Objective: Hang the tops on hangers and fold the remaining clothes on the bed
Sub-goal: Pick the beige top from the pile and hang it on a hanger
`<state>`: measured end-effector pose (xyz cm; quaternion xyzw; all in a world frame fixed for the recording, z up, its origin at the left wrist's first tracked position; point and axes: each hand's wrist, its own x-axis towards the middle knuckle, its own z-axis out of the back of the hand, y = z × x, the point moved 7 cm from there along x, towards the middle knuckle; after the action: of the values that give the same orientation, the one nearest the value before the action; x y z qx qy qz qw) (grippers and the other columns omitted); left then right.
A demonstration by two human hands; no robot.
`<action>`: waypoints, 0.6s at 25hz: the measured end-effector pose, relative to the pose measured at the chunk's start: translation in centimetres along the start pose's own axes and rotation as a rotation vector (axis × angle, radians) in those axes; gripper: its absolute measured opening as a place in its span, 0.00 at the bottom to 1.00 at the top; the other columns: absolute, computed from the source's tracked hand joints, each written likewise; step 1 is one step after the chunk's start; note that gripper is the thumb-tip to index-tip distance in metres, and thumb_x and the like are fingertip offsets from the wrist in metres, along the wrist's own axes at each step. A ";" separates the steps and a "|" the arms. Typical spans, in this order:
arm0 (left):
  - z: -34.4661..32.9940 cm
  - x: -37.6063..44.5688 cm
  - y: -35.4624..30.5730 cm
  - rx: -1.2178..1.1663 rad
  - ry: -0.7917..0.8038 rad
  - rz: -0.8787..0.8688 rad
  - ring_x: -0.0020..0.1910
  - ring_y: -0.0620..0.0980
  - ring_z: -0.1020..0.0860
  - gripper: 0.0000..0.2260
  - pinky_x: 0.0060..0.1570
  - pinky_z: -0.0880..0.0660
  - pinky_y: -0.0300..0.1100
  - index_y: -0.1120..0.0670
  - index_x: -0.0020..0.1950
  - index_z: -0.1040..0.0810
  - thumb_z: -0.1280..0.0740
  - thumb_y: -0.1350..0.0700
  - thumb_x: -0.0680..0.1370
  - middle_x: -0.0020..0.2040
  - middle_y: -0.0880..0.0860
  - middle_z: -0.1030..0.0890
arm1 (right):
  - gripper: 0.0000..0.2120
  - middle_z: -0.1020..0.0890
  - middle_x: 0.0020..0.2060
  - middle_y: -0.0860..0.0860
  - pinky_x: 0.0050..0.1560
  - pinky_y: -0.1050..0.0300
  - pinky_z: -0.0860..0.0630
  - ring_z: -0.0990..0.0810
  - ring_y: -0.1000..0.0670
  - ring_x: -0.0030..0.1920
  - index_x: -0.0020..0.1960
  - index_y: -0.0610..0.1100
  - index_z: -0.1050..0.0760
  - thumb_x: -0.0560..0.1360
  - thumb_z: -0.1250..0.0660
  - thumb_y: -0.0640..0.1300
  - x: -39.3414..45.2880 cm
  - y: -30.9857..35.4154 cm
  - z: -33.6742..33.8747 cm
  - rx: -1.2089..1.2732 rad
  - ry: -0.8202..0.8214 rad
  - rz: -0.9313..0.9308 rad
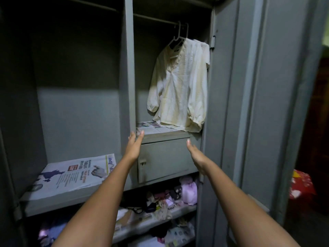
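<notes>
A cream long-sleeved top (179, 86) hangs on a white hanger (179, 35) from the rail in the right half of a grey metal wardrobe. Its hem rests on the newspaper-lined top of a small locker box (165, 157). A second white hanger hook sits beside the first on the rail. My left hand (134, 146) reaches forward with straight fingers, fingertips near the front left corner of the box. My right hand (195, 155) is stretched out flat in front of the box door. Both hands hold nothing and are well below the top.
The wardrobe's central post (128, 68) splits it in two. A newspaper-covered shelf (71, 175) lies at lower left. Lower shelves hold several small clothes and oddments (169, 195). The open door (231, 104) stands at right, with a red patterned bag (300, 186) beyond it.
</notes>
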<state>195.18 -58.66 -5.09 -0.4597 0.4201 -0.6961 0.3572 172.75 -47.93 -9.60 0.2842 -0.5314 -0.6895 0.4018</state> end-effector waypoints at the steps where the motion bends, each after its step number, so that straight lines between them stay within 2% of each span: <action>1: -1.1 -1.1 -0.7 -0.033 0.023 0.003 0.77 0.49 0.49 0.32 0.75 0.51 0.47 0.55 0.79 0.48 0.44 0.40 0.80 0.78 0.51 0.47 | 0.37 0.54 0.78 0.51 0.75 0.50 0.55 0.55 0.51 0.77 0.79 0.45 0.56 0.78 0.51 0.65 -2.0 0.1 1.4 0.013 -0.037 0.014; 6: -9.6 -9.2 -5.3 -0.164 0.210 -0.017 0.77 0.48 0.46 0.31 0.73 0.50 0.43 0.54 0.78 0.45 0.44 0.39 0.80 0.78 0.50 0.45 | 0.36 0.49 0.77 0.51 0.75 0.52 0.51 0.49 0.51 0.77 0.78 0.46 0.52 0.79 0.51 0.65 -13.8 -0.9 9.1 0.096 -0.181 0.045; 8: -13.8 -13.8 -7.6 -0.212 0.326 -0.017 0.76 0.49 0.45 0.30 0.73 0.49 0.42 0.55 0.78 0.44 0.45 0.40 0.81 0.78 0.51 0.44 | 0.33 0.38 0.74 0.50 0.73 0.54 0.43 0.39 0.50 0.74 0.77 0.45 0.44 0.79 0.52 0.64 -19.6 -1.7 12.5 0.108 -0.247 0.004; 9: -16.0 -16.4 -8.9 -0.235 0.388 -0.025 0.76 0.49 0.45 0.30 0.73 0.49 0.42 0.56 0.78 0.45 0.45 0.41 0.81 0.78 0.52 0.44 | 0.31 0.32 0.69 0.51 0.69 0.57 0.37 0.32 0.51 0.69 0.74 0.46 0.38 0.79 0.52 0.65 -22.7 -2.2 14.6 0.111 -0.297 -0.009; 10: -18.1 -18.8 -10.3 -0.258 0.450 -0.044 0.76 0.49 0.45 0.30 0.73 0.50 0.42 0.57 0.78 0.45 0.46 0.42 0.81 0.78 0.52 0.45 | 0.29 0.30 0.67 0.51 0.66 0.60 0.34 0.29 0.52 0.66 0.72 0.47 0.35 0.79 0.51 0.65 -25.6 -2.6 16.6 0.122 -0.353 -0.012; 12: -22.3 -24.0 -13.2 -0.306 0.570 -0.074 0.77 0.48 0.46 0.28 0.73 0.50 0.42 0.57 0.78 0.45 0.47 0.43 0.82 0.78 0.52 0.46 | 0.33 0.39 0.74 0.45 0.69 0.57 0.40 0.36 0.50 0.72 0.76 0.44 0.44 0.79 0.50 0.63 -31.9 -4.2 21.5 0.151 -0.480 -0.024; 13: -24.2 -26.5 -14.5 -0.325 0.629 -0.080 0.77 0.48 0.46 0.28 0.73 0.50 0.43 0.56 0.78 0.46 0.47 0.43 0.82 0.78 0.51 0.47 | 0.34 0.39 0.73 0.42 0.71 0.54 0.43 0.39 0.48 0.73 0.77 0.41 0.47 0.80 0.51 0.62 -35.0 -5.0 23.8 0.147 -0.523 -0.045; 15: -27.9 -31.4 -16.8 -0.358 0.753 -0.074 0.76 0.50 0.44 0.29 0.72 0.46 0.46 0.53 0.78 0.46 0.48 0.40 0.81 0.78 0.50 0.46 | 0.34 0.37 0.72 0.40 0.73 0.51 0.46 0.42 0.45 0.75 0.77 0.38 0.46 0.81 0.53 0.61 -41.6 -6.7 28.4 0.114 -0.644 -0.112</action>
<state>177.19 -17.19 -6.64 -0.2429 0.6190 -0.7438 0.0681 169.26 2.75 -9.77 0.1024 -0.6523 -0.7342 0.1581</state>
